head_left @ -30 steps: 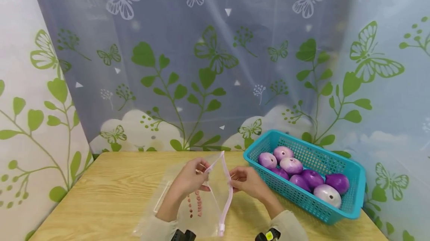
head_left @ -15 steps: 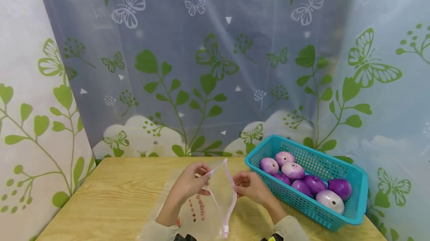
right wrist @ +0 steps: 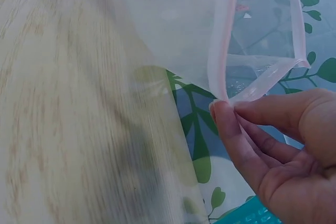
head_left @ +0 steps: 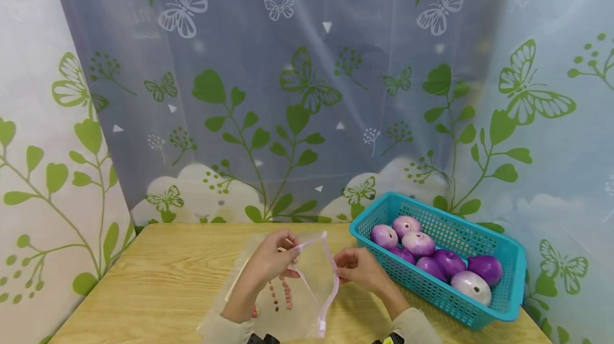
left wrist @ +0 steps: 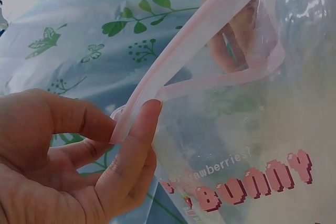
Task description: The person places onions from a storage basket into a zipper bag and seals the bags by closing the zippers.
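Note:
Between both hands a clear zip bag (head_left: 288,322) with a pink rim is held with its mouth spread apart. My left hand (head_left: 274,258) pinches one side of the rim between thumb and fingers; the left wrist view shows the pinched pink strip (left wrist: 157,66) and red "BUNNY" lettering (left wrist: 257,182) on the clear film. On the opposite side, my right hand (head_left: 362,269) pinches the rim, as the right wrist view shows at the strip's corner (right wrist: 227,95). A small pale slider (head_left: 322,327) sits at the near end of the rim. I see nothing inside the bag.
At the right of the wooden table (head_left: 182,258) stands a turquoise plastic basket (head_left: 499,253) holding several purple onions (head_left: 419,244). It lies close to my right hand. A curtain (head_left: 240,40) with leaves and butterflies hangs behind the table.
The view has tilted slightly, so the table and basket sit a little lower than a second ago. Both hands keep their hold on the bag's rim, and its mouth stays spread.

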Available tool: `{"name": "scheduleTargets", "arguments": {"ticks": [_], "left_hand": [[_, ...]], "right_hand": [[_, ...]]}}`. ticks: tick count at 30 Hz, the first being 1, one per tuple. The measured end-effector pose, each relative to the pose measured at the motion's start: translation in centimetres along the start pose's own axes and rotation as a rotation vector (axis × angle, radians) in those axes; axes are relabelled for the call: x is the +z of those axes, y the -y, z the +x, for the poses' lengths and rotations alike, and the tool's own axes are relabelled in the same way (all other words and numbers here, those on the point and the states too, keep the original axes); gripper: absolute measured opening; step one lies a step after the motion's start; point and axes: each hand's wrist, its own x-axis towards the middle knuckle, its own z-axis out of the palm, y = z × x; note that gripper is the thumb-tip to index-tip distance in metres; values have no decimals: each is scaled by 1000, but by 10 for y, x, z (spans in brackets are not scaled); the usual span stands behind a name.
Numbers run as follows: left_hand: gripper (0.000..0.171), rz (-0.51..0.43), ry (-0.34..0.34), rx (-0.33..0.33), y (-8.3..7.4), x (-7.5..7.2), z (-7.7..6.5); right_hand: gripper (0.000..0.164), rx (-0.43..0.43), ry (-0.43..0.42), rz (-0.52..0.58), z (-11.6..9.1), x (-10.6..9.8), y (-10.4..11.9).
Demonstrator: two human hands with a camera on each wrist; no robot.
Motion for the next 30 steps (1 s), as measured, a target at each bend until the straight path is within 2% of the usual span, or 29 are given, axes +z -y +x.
{"name": "scheduleTargets", "arguments": {"ticks": [7, 16, 24, 30], "left_hand": [[8, 16, 16, 2, 0, -1, 1], [12, 4, 5, -9, 0, -2, 1], [16, -3, -11, -18, -1, -2, 1], [17, -9, -14, -18, -1, -1, 0]], "right_hand": [[26, 18, 34, 35, -1, 0, 5], [32, 44, 72, 77, -2, -1, 10], [33, 54, 50, 60, -4, -4, 25], [34, 18, 8, -7, -10, -20, 44]]}}
